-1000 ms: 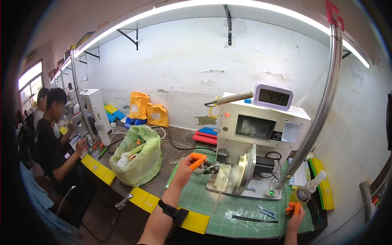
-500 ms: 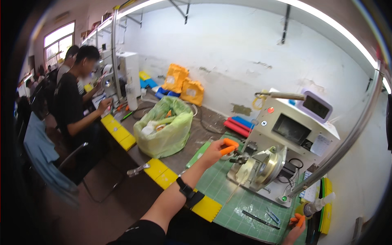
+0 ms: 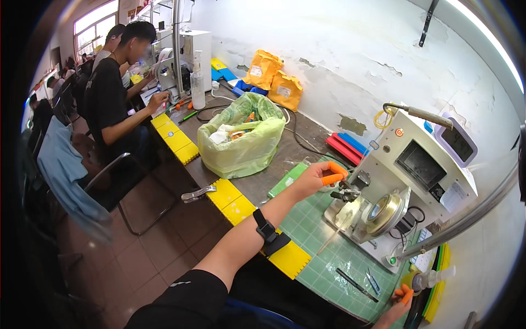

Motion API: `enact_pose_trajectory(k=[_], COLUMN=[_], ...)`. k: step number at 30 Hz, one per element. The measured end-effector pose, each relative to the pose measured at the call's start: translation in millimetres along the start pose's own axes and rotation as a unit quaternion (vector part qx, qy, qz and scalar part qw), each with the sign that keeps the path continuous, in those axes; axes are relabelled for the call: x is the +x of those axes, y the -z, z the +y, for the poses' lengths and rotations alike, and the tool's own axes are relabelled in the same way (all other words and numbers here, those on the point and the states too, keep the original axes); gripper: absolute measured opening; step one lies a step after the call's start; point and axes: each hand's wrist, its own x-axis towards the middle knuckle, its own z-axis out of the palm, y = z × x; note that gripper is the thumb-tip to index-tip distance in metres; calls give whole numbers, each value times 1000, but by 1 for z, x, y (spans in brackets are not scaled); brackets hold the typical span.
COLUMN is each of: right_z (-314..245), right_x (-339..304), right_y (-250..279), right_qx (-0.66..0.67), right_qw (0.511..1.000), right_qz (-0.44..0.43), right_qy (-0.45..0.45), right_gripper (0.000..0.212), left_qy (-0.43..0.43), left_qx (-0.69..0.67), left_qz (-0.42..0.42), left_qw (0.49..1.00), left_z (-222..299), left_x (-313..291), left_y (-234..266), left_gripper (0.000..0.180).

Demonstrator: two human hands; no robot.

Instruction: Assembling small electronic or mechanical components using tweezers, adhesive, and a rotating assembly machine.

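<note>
My left hand (image 3: 316,179), with orange finger cots on its fingertips, reaches over the green cutting mat (image 3: 313,236). Its thumb and finger are pinched together beside the small dark clamp (image 3: 350,189) on the front of a benchtop machine (image 3: 392,145). Whatever sits in that pinch is too small to make out. The machine carries a spool of pale gold wire (image 3: 382,207). At the lower right, my right hand (image 3: 398,308) also wears orange finger cots. Its fingers are curled close together beside a pump bottle (image 3: 421,282); what they hold, if anything, is hidden.
Blue tweezers (image 3: 373,282) and a thin black strip (image 3: 356,285) lie on the mat. A green bag-lined bin (image 3: 241,148) stands left, with orange packets (image 3: 285,90) behind. Yellow trays (image 3: 233,200) line the front edge. A co-worker (image 3: 118,93) sits at far left.
The whole view has shifted, so the bench sits farther right and the picture is sharper. My left hand stays pinched by the clamp; my right hand stays near the bottle.
</note>
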Motion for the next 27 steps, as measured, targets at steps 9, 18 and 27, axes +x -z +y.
enact_pose_trajectory(k=[9, 18, 27], right_z=[-1, -7, -7], right_x=[0, -4, -10], right_y=[-3, -4, 5], right_qx=[4, 7, -1], right_qw=[1000, 1000, 1000], right_qz=[-1, 5, -6], right_qy=[2, -12, -8], right_gripper=[39, 40, 39], left_qy=[-1, -2, -19], left_qx=[-11, -4, 13], left_qz=[5, 7, 2], left_qw=[1000, 1000, 1000], left_z=[1, 0, -10], left_x=[0, 0, 0], left_y=[1, -1, -3], left_gripper=[15, 14, 16])
